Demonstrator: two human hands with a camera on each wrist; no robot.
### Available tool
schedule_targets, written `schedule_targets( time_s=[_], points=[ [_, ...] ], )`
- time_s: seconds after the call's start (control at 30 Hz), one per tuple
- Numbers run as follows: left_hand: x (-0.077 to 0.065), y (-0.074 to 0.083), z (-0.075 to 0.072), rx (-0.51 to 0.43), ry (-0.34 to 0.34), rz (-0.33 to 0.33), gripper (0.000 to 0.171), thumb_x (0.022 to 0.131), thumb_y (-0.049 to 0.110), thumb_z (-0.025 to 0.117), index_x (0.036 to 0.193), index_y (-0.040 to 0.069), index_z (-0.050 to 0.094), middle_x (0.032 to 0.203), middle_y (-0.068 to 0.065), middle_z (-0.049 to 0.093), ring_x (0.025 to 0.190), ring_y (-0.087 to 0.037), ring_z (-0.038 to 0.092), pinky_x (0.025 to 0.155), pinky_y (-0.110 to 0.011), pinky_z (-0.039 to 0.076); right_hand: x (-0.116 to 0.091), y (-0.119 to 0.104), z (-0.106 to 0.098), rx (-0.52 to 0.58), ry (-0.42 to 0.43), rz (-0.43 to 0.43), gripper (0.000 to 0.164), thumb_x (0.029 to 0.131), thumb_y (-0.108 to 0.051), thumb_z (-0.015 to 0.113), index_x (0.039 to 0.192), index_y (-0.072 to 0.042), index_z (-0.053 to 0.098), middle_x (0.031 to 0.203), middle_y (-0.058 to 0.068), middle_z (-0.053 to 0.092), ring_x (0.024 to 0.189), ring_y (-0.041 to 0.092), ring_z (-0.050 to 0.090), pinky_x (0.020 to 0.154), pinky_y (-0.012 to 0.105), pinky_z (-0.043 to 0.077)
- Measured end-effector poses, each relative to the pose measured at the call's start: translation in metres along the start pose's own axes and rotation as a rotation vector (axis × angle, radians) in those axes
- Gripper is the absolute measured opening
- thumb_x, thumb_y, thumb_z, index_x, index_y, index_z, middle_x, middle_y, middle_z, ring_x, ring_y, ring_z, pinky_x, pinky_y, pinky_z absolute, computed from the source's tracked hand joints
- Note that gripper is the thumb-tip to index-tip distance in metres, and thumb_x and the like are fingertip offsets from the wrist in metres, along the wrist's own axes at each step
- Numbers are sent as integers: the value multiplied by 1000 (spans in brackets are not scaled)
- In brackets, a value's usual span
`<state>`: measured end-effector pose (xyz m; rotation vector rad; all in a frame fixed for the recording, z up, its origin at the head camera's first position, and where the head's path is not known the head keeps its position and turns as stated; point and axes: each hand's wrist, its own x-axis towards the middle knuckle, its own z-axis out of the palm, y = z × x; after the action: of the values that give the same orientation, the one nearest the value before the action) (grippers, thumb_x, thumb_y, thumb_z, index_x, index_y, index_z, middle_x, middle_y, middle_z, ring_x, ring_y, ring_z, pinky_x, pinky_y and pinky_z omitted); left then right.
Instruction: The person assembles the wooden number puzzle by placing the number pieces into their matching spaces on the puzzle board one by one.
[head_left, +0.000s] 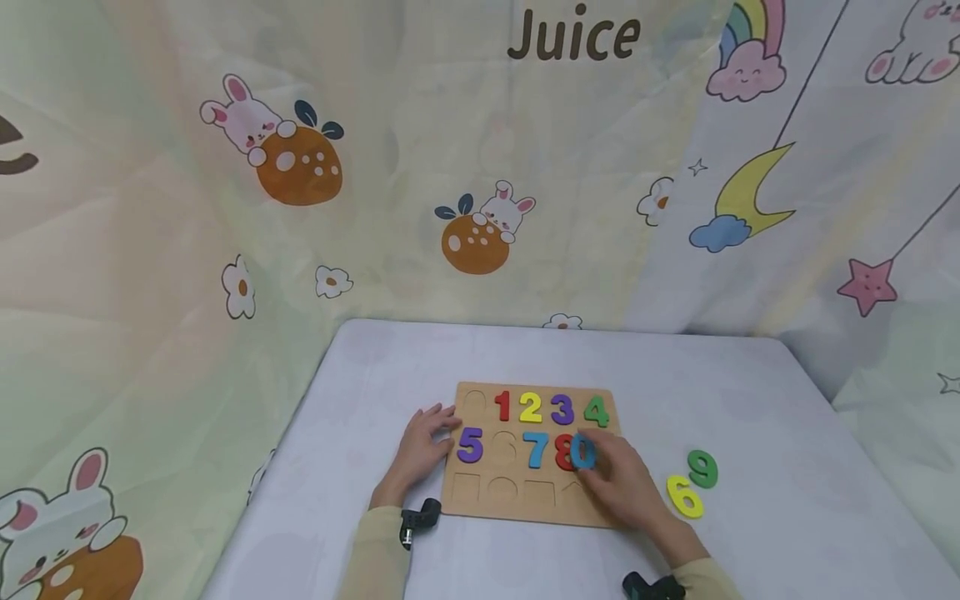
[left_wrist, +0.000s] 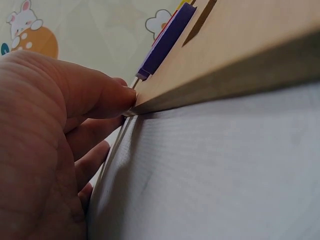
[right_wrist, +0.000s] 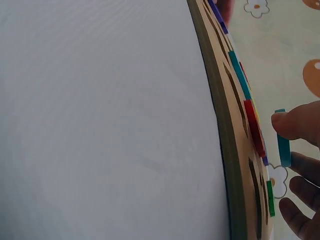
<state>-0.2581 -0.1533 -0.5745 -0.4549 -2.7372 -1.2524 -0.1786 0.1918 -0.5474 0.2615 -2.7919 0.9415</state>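
Note:
A wooden number board (head_left: 480, 504) lies on the table. My left hand (head_left: 420, 446) rests against its left edge; in the left wrist view the thumb (left_wrist: 115, 97) touches the board's rim. Above the board, my right hand (head_left: 626, 483) pinches a blue number 0 (head_left: 582, 452) between thumb and finger. In the right wrist view the blue 0 (right_wrist: 283, 145) is seen edge-on, apart from the board. From the head it partly covers the red 8 (head_left: 562, 451). Nearby in their rows sit the purple 5 (head_left: 470, 445), blue 7 (head_left: 536, 449) and green 4 (head_left: 597, 411).
A green 9 (head_left: 702, 469) and a yellow 6 (head_left: 685, 497) lie loose on the white table (head_left: 780, 517), right of the board. The red 1 (head_left: 502, 406), yellow 2 (head_left: 531, 407) and purple 3 (head_left: 562, 409) fill part of the top row. A printed curtain (head_left: 405, 150) hangs behind.

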Motion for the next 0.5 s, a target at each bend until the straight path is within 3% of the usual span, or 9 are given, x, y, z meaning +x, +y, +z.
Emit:
schedule_targets(
  time_s=[0.33,0.5],
  points=[
    [2,-3,1,-5,-16,-32,34,83,6,67,116,15,70,141,-2,55,141,-25,37,123,-43,11,10,-11,15,-9,46,-117,60,78,-13,82,132,-13,57,130,4,61,122,25,53,101,48,49],
    [1,-3,2,1,-19,-38,35,83,6,68,116,15,70,141,-1,55,141,-24,37,123,-43,11,14,-17,21,-17,44,-127,61,78,-16,83,133,-13,58,128,1,61,120,22,56,97,44,54]
  ],
)
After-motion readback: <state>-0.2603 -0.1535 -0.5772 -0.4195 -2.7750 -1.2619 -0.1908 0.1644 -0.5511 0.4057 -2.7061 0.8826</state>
